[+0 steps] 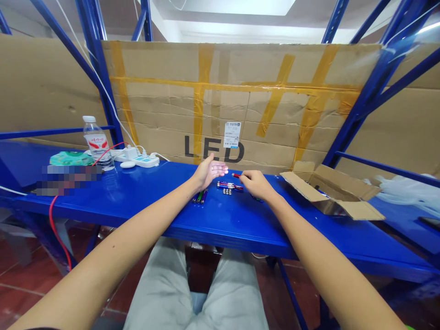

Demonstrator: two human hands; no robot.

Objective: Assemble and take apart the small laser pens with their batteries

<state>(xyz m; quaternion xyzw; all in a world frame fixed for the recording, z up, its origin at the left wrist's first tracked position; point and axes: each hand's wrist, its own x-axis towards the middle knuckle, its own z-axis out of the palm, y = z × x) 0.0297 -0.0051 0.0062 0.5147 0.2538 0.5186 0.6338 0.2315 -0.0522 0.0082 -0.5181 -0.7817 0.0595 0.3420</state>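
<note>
My left hand [209, 171] lies palm up and open above the blue steel workbench [154, 204], holding nothing. My right hand [256, 184] is curled around a slim red metal tube [236, 175], whose end sticks out toward my left hand. Just below the gap between my hands lie two slim metal tubes [229, 185], with several small button cells [227, 191] in front of them. Several thin green and purple tubes [200, 196] sit below my left hand. A dark small item [256, 198] lies partly hidden under my right hand.
An open cardboard box [330, 192] stands to the right. Behind on the left are a white power strip [146, 161], a water bottle [97, 143] and a teal pouch [70, 158]. A red cable [55, 229] hangs over the bench edge. A taped cardboard panel [233, 101] stands behind.
</note>
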